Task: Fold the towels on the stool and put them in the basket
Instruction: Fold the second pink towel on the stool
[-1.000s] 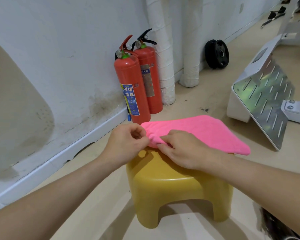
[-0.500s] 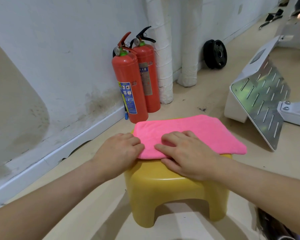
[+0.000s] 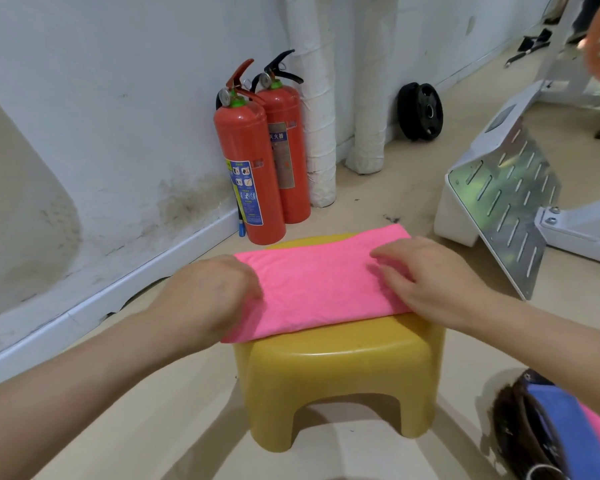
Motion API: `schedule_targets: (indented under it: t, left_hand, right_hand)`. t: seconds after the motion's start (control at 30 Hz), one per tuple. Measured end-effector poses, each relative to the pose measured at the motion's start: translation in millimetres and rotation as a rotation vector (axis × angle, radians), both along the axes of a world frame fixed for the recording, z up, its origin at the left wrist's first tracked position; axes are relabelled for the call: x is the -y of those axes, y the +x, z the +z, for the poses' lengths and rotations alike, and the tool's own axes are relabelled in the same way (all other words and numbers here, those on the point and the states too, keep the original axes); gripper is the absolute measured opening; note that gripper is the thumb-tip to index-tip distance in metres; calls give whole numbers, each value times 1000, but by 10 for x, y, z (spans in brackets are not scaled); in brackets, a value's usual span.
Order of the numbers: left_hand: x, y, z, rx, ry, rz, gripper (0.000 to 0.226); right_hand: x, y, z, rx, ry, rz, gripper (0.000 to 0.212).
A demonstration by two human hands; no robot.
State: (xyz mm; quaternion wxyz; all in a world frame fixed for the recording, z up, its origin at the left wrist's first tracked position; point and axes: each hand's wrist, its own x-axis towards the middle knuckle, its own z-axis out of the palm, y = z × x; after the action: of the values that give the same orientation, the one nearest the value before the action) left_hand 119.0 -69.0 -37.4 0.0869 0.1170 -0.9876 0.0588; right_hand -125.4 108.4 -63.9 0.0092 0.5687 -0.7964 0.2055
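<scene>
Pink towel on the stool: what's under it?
The yellow stool; its seat shows only along the near and far edges. The pink towel covers the rest, hiding anything else there.

Wall: we see white paint (image 3: 118,98), stained and scuffed above a white baseboard (image 3: 125,292).
Floor: beige floor (image 3: 378,202), smooth and evenly lit.
Corner: two red fire extinguishers (image 3: 248,168) stand beside white wrapped pipes (image 3: 321,133); a black weight plate (image 3: 421,112) leans on the wall.
Right: we note a slotted metal plate (image 3: 506,209) on a white machine.

label on rear fire extinguisher (image 3: 286,157) reading 灭火器 (white characters), blue label on front fire extinguisher (image 3: 248,157) unreadable
</scene>
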Motion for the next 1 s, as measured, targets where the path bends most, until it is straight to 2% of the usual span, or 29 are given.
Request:
schedule_targets:
  t: [0.07, 0.17, 0.23, 0.33, 0.4, 0.53, 0.6, 0.67, 0.77, 0.87, 0.93, 1.0]
  left_hand:
    - [-83, -247, -71, -29, 113, 50, 58]
    - [-153, -480, -352, 189, 153, 117, 74]
    - [-90, -439, -461, 268, 183, 178, 79]
    - [39, -216, -488, 279, 252, 295, 80]
    - [51, -94, -482, 218, 369, 388, 74]
    - [-92, -44, -474, -24, 790, 594, 67]
    - [-130, -53, -476, -144, 915, 668, 63]
    - [-102, -74, -449, -265, 995, 745, 56]
    - [0, -96, -378, -331, 1128, 863, 67]
    - [7, -91, -294, -393, 1182, 876, 72]
    - [-34, -85, -249, -429, 1159, 826, 67]
    - [-70, -68, -215, -444, 1165, 765, 56]
  right_hand:
    - [140, 85, -57, -75, 106, 27, 48]
    - [306, 207, -145, -85, 298, 41, 59]
    - [324, 177, -166, -80, 379, 12, 65]
    - [256, -25, -157, -3, 465, -125, 73]
    - [213, -128, -149, 88, 478, -215, 77]
    - [177, -233, -187, 424, 339, -394, 80]
    - [136, -269, -161, 431, 342, -463, 74]
    - [104, -289, -89, 314, 357, -476, 62]
    - [109, -303, 42, 265, 342, -511, 50]
    - [143, -316, 112, 526, 288, -547, 41]
    - [135, -325, 151, 706, 236, -572, 39]
    - [119, -334, 170, 786, 228, -579, 37]
